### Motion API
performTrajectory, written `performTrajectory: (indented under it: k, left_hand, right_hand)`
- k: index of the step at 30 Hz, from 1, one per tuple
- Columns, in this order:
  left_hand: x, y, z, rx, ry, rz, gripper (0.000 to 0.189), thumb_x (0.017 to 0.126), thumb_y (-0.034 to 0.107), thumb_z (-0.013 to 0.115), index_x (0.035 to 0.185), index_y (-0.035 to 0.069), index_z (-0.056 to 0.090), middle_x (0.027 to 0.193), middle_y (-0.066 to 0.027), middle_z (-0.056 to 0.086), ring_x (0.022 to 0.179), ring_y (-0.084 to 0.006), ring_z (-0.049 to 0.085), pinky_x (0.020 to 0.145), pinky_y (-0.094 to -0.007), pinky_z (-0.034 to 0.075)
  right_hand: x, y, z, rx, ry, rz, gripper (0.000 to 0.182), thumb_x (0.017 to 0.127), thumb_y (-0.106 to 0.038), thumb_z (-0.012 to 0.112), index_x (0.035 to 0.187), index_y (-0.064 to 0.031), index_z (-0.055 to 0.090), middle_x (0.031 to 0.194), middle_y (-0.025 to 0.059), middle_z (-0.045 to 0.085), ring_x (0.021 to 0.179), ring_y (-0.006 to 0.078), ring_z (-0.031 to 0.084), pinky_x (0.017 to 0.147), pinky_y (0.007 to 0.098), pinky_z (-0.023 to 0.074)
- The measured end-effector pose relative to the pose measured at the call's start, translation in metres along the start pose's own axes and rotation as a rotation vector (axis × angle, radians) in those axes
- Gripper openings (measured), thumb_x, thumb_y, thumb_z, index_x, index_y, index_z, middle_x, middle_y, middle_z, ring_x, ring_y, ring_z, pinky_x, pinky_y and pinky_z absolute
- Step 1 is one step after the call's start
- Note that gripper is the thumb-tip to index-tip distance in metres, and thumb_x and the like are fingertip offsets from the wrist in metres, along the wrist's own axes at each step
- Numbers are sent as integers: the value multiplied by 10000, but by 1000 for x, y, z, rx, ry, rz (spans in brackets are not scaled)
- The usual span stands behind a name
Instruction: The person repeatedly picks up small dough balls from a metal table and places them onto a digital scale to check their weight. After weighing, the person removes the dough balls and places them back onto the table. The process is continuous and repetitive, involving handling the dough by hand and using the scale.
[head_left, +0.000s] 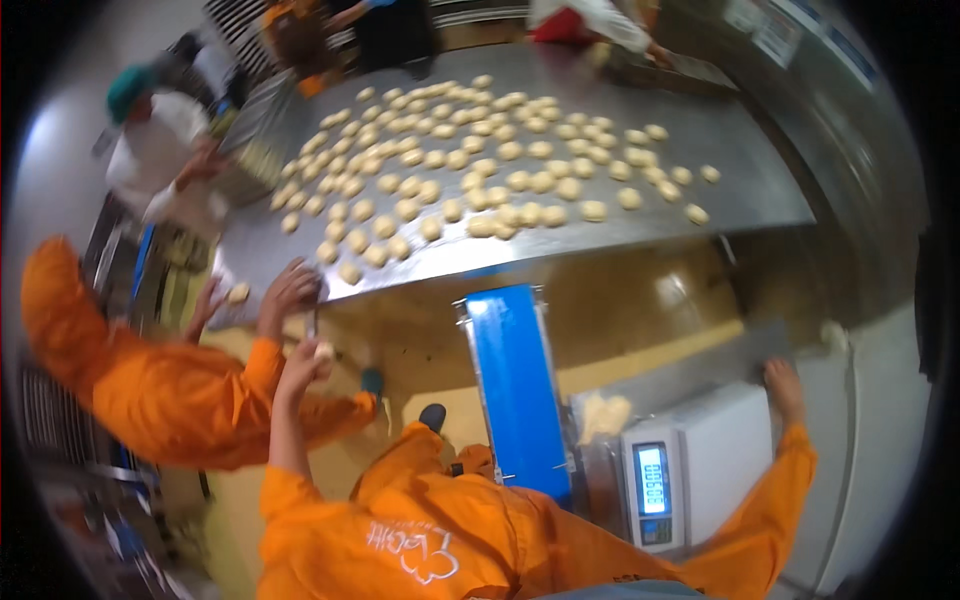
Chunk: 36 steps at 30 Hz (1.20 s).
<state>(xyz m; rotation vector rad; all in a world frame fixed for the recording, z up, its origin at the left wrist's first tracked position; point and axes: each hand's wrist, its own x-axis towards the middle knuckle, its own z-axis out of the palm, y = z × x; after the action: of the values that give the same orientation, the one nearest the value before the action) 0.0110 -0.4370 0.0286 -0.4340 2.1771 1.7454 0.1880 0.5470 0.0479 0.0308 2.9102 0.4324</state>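
My left hand (304, 367) is raised on the left, its fingers closed around a small piece of pale dough (324, 351). A thin strip of metal (311, 322) shows just beyond it; blur hides whether my hand grips that too. Off to the right, my right hand (784, 386) is at the far corner of a white digital scale (727, 457). Nothing shows in its fingers, and how far they are bent is unclear. A flattened lump of dough (604, 417) lies beside the scale's lit display (652, 480).
Many dough balls (457, 159) are spread over a steel table (750, 180). A blue conveyor belt (517, 382) stands between table and scale. At left a co-worker in orange (180, 397) has hands at the table corner; another in white (161, 142) stands behind. More people work across the table.
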Motion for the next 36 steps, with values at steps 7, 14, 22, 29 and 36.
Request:
performTrajectory:
  k: [7,14,22,29,36]
  left_hand:
    - [56,20,-9,-90,215,24,312,939,186,624,1236,100,583,1042,-33,615,831,-138,619,669,-270,512]
    - [223,-16,-101,398,620,263,329,874,193,719,1171,67,654,996,-98,690,910,-222,646,816,-375,542]
    - [289,-10,-40,950,1021,17,806,835,497,724,1505,204,385,1518,-245,338,1388,-440,357,1045,-647,369]
    - [179,60,207,545,358,1222,719,804,113,728,1416,-26,377,1456,-234,360,1342,-429,380,1123,-521,335]
    - [2,82,381,315,-1106,1503,603,756,-50,618,1342,51,521,1301,-181,578,1266,-387,509,1118,-495,355]
  right_hand:
    - [19,76,20,955,131,670,171,941,-196,663,1096,-145,608,1084,23,660,897,169,649,766,344,526]
    - [-63,8,-95,1676,391,816,469,1002,-422,581,1390,-159,568,1279,-47,593,1129,94,546,921,293,424]
    - [-130,-217,-198,387,350,888,483,846,-268,757,1240,-36,602,1095,164,648,983,334,616,887,419,506]
    - [-149,-322,-236,103,516,940,659,839,-158,735,1440,-86,475,1256,186,591,1198,389,500,1001,452,458]
    - [-56,-513,-175,673,688,793,353,861,-146,703,1177,-13,623,1243,170,615,1140,350,593,973,406,496]
